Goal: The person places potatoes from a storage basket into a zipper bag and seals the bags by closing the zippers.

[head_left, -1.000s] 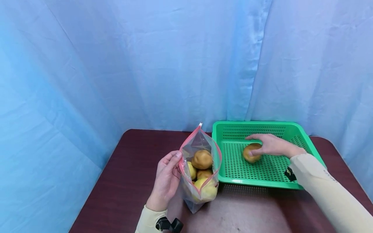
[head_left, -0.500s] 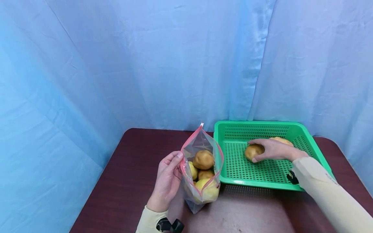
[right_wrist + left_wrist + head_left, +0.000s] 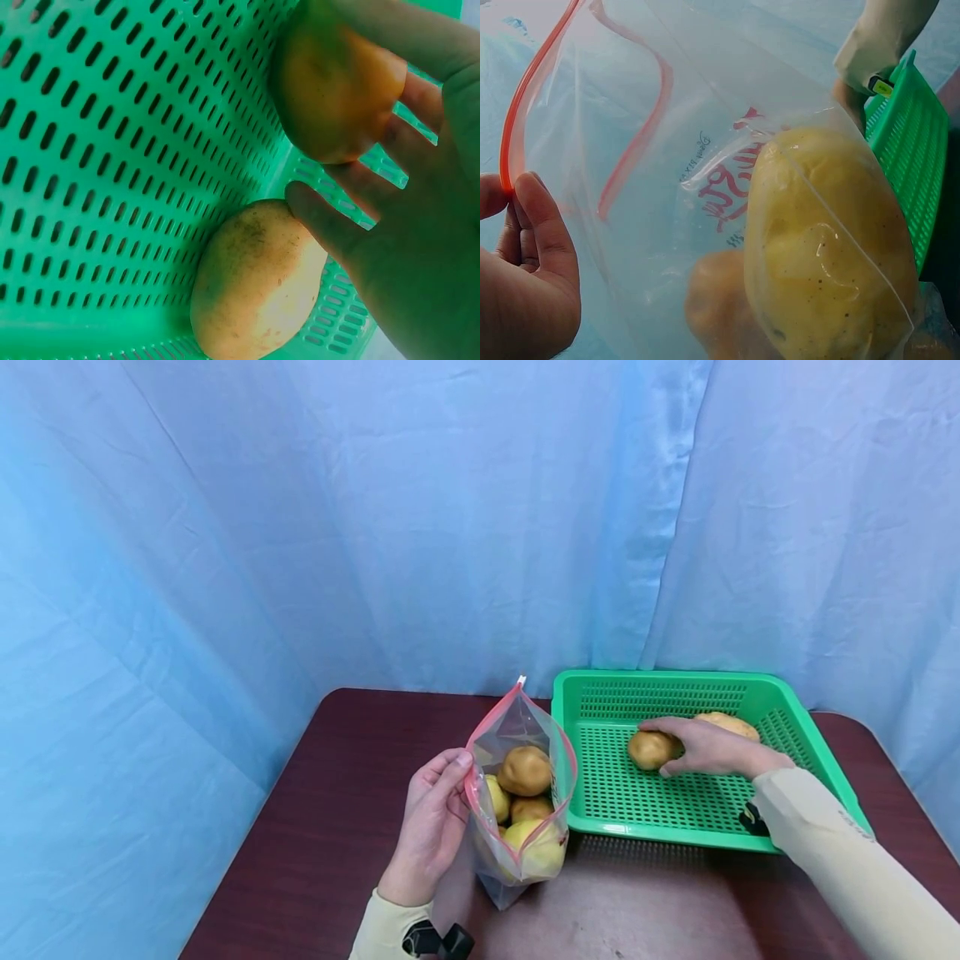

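1. The basket (image 3: 607, 777) stood on the worktop (image 3: 322, 810), before the curtain (image 3: 450, 527).
2. The bag (image 3: 522, 722), with potatoes (image 3: 525, 771) inside, was left of the basket.
3. In the basket, the nearer potato (image 3: 649, 750) lay left.

Bag (image 3: 525, 722): thin clear plastic, creased, glossy. Its zip edge (image 3: 514, 120): smooth, shiny plastic. Basket (image 3: 660, 835): moulded plastic, perforated, rim glossy. Pale potato (image 3: 259, 281): mostly smooth skin, rougher-looking patch at one end. Worktop (image 3: 360, 793): wood-look, low sheen. Curtain (image 3: 450, 527): cloth, faintly satiny. Sleeves (image 3: 832, 843): matt cloth.
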`<state>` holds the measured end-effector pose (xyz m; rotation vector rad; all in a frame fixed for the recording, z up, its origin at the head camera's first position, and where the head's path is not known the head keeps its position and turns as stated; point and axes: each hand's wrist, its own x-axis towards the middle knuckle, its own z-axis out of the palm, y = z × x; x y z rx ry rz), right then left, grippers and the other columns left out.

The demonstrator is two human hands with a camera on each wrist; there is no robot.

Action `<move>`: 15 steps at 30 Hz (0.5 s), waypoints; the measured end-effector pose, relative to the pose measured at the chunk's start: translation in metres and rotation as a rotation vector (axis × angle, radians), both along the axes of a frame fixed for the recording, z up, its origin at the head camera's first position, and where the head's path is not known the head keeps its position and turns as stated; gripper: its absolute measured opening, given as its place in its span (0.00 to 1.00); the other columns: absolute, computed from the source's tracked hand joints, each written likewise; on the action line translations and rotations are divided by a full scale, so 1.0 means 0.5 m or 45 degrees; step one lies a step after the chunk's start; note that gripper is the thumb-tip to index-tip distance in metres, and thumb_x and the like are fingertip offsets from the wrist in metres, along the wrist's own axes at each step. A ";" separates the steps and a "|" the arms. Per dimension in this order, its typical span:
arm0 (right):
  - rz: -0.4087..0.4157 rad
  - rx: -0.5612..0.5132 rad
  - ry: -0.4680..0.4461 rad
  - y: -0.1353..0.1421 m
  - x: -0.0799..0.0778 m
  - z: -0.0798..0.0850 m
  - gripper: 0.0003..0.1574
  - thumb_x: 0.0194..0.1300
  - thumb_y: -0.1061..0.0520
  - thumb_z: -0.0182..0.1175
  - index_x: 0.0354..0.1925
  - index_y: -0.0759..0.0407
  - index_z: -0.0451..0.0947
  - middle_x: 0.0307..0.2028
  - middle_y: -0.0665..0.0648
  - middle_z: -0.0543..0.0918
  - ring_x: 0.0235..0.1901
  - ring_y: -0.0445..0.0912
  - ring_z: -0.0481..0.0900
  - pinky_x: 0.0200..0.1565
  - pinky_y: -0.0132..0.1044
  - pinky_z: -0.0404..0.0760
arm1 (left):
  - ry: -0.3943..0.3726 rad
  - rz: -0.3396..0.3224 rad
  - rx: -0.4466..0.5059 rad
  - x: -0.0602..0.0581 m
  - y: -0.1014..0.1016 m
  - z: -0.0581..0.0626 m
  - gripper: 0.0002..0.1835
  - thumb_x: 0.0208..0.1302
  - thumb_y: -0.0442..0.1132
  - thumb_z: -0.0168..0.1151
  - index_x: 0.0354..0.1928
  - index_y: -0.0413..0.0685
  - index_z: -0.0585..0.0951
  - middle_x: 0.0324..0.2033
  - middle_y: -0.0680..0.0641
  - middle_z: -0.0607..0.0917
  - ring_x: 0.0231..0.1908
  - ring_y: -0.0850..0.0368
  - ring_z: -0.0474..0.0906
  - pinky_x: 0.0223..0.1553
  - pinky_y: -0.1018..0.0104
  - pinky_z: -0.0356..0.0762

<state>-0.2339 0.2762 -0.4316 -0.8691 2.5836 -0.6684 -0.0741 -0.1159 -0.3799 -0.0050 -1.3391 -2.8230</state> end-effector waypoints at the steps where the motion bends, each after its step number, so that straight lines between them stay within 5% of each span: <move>1: 0.009 0.007 0.015 -0.001 -0.001 -0.001 0.47 0.62 0.57 0.74 0.73 0.66 0.66 0.67 0.70 0.73 0.60 0.65 0.76 0.53 0.58 0.80 | -0.001 0.000 0.000 0.000 -0.001 0.000 0.10 0.75 0.30 0.55 0.38 0.45 0.84 0.27 0.54 0.83 0.26 0.67 0.79 0.34 0.76 0.82; 8: 0.019 0.023 0.095 -0.004 -0.006 -0.005 0.43 0.63 0.59 0.74 0.72 0.63 0.69 0.66 0.68 0.74 0.62 0.65 0.74 0.54 0.60 0.78 | -0.014 0.009 -0.001 0.001 0.000 0.000 0.10 0.75 0.29 0.54 0.37 0.46 0.84 0.27 0.54 0.82 0.26 0.67 0.78 0.33 0.76 0.81; 15: -0.025 -0.029 0.176 -0.016 0.000 0.027 0.40 0.63 0.58 0.75 0.69 0.61 0.72 0.63 0.64 0.78 0.61 0.62 0.76 0.54 0.59 0.78 | -0.009 0.004 0.007 0.000 0.001 0.002 0.11 0.75 0.29 0.55 0.37 0.46 0.84 0.27 0.53 0.83 0.26 0.66 0.79 0.34 0.76 0.82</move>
